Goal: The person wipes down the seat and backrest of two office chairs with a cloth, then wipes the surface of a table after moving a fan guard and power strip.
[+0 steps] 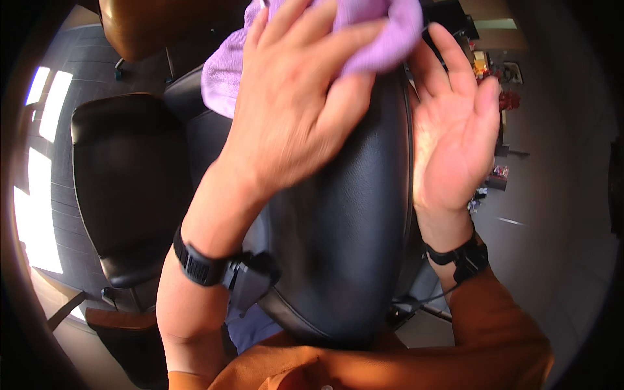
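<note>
A purple cloth [224, 73] lies bunched over the far part of a black leather chair backrest [336, 229]. My left hand [292, 92] is palm down on it, with a fold of the cloth between thumb and forefinger; slight blur softens the fingers. The backrest's padded top edge runs away from my body, with a seam along its right side. Beside that seam is my right hand [448, 122], palm towards me and fingers apart, holding nothing. Its fingertips are partly hidden near the chair's rear side. Both wrists wear black straps.
Left of the backrest stands the chair's black seat [131, 190]. A brown chair [151, 24] is at the far left, and another dark chair [122, 341] at the lower left. Small items and red decorations [509, 100] line the right side. Sunlight patches the floor [87, 53].
</note>
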Available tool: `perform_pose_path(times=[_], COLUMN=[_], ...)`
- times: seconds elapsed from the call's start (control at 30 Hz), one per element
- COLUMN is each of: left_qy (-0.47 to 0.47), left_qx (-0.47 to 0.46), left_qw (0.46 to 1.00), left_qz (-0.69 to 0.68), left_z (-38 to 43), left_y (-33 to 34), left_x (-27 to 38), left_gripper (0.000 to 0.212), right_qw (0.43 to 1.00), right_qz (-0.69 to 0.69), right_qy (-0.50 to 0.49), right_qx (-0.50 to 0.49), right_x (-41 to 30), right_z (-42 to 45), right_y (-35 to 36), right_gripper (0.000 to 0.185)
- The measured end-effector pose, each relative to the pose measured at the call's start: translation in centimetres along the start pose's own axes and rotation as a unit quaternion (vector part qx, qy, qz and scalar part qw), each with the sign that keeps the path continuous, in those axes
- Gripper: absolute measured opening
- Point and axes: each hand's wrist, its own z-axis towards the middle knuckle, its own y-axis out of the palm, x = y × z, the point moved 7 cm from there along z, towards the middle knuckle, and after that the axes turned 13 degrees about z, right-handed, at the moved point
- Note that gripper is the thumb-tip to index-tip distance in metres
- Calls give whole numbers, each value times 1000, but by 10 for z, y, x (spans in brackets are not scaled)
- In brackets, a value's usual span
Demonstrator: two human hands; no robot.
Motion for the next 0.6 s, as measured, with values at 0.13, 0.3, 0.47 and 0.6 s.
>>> perform_pose_path(times=[0.13,0.3,0.47,0.6], left_qy=[25,55,0,-248], left_qx=[-196,-304,-192,-152], left_qw=[973,936,976,953], left_qz=[-118,-170,-98,-86], left_z=[-105,-234,-293,-310], left_y=[-6,-58,-75,-66], left_x=[86,179,184,112], left_gripper=[46,49,44,37], right_qw=[998,998,996,994], right_qz=[58,-8,84,-60], right_qy=[-4,-66,-15,-68], right_qx=[-2,-5,-33,53], right_x=[-4,-2,-6,-2], right_z=[-3,-4,0,3], right_y=[-25,-13,9,15], right_gripper=[69,65,62,60])
